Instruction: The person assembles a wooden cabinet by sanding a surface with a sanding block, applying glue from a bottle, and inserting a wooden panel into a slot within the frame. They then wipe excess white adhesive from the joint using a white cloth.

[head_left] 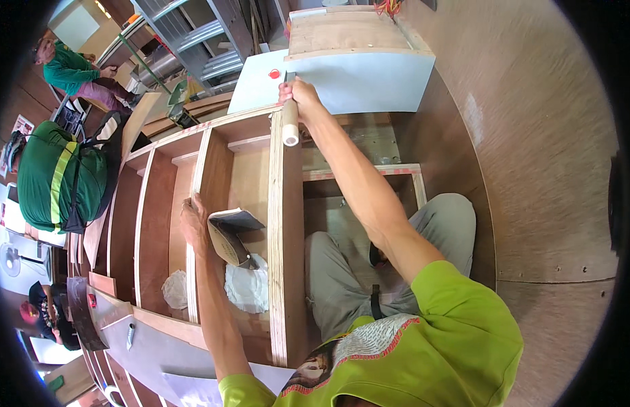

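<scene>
My right hand (298,95) reaches to the far end of a wooden frame (278,258). Its fingers wrap round a tool with a thick, pale round handle (290,129); grey metal shows beyond the fist, but its exact kind is unclear. On the left, my left hand (193,220) grips the top edge of a wooden divider (201,159) in the same frame. Beside that hand, in a compartment, stands an open brown-and-grey pouch-like thing (232,237). White crumpled plastic (247,286) lies near it.
A white panel (356,85) stands beyond the frame, and a brown wooden wall (532,169) rises on the right. A ladder (203,44) leans at the back. Two people in green (64,173) (74,68) are at the left. A utility knife (130,336) lies near left.
</scene>
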The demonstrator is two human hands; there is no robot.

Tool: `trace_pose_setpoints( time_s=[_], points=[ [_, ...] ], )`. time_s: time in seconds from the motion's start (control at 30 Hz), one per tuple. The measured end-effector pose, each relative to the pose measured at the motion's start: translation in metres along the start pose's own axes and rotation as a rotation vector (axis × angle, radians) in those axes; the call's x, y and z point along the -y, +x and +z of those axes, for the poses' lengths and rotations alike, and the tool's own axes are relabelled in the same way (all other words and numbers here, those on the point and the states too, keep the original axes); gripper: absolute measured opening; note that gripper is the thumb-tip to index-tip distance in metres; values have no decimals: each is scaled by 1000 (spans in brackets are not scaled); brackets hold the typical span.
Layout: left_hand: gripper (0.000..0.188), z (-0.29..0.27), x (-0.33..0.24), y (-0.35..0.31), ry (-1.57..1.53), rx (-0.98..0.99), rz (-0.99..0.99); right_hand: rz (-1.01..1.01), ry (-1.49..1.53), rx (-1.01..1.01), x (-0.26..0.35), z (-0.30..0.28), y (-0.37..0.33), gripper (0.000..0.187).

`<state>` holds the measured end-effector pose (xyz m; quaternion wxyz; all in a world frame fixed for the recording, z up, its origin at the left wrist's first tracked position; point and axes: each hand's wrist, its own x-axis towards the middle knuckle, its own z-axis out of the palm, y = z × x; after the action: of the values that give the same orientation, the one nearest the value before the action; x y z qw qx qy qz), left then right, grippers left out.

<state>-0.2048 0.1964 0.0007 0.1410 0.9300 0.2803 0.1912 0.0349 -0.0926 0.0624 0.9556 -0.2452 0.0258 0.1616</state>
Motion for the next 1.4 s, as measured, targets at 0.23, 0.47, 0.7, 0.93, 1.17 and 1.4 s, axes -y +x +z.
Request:
trace_pose_setpoints(
  time_s=[0.23,0.47,0.7,0.93,1.17,1.4],
  points=[
    [52,6,2,0,3,-7,-26,-11,87,-28,-15,0,1,12],
    [53,7,11,1,-7,24,-46,-57,-54,-58,-17,4,-4,11],
    [52,9,7,3,37,28,-9,-48,-6,-86,-3,14,3,9],
    [51,8,10,1,55,-17,-14,20,-49,26,-14,-16,5,15],
    [51,15,10,6,38,-39,36,30,88,62,0,-4,29,11],
    [53,0,22,2,54,-49,-34,73,160,128,-22,-12,17,11]
  ],
)
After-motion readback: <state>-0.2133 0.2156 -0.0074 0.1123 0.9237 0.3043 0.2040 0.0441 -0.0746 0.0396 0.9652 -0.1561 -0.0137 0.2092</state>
